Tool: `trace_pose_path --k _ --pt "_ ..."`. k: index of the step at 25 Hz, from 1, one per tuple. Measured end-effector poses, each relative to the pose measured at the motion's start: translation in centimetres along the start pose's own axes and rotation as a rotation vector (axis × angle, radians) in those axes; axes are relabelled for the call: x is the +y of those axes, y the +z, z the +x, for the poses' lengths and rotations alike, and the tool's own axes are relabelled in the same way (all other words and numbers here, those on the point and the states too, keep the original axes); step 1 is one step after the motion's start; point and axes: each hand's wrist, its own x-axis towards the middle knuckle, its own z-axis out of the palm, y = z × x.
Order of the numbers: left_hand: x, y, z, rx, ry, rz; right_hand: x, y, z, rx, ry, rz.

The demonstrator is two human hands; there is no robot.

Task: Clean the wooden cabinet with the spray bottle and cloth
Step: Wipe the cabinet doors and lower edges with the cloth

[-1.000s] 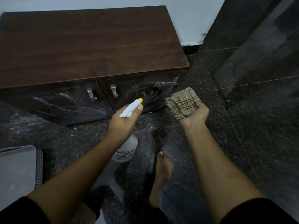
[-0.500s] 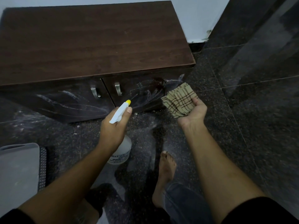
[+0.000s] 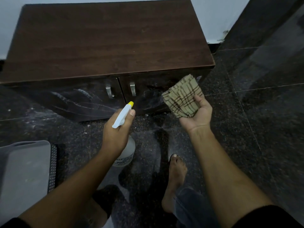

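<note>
A low dark wooden cabinet [image 3: 107, 38] stands against the white wall, with two doors and metal handles [image 3: 133, 88]. White streaks smear both door fronts. My left hand [image 3: 115, 135] grips a white spray bottle [image 3: 125, 116] with a yellow nozzle aimed at the doors, a short way in front of them. My right hand [image 3: 198, 112] is palm up and holds a folded beige checked cloth [image 3: 182, 96] just in front of the right door's lower corner.
The floor [image 3: 255, 120] is dark speckled stone tile. A grey plastic bin [image 3: 24, 170] sits at the lower left. My bare foot [image 3: 174, 178] rests on the floor between my arms. A dark stone wall [image 3: 271, 22] rises on the right.
The view has shifted so the cabinet sits more to the right. The spray bottle moved a little left, toward the gap between the doors. The cloth stays in my right hand.
</note>
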Motion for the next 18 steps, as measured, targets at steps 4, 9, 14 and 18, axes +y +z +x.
trace_pose_path --k 4,9,14,18 --pt "0.5 -0.2 -0.1 -0.016 0.022 -0.039 2.0 1.9 1.3 -0.035 0.007 0.080" --pt "0.9 -0.7 0.8 -0.020 0.040 -0.035 5.4 3.6 3.7 0.283 0.091 -0.135" --pt "1.0 -0.9 1.2 -0.036 0.034 -0.013 6.5 3.4 3.3 0.531 0.040 -0.468" --pt "0.9 -1.0 0.9 -0.044 0.031 0.012 6.7 5.0 3.3 0.324 0.049 -0.337"
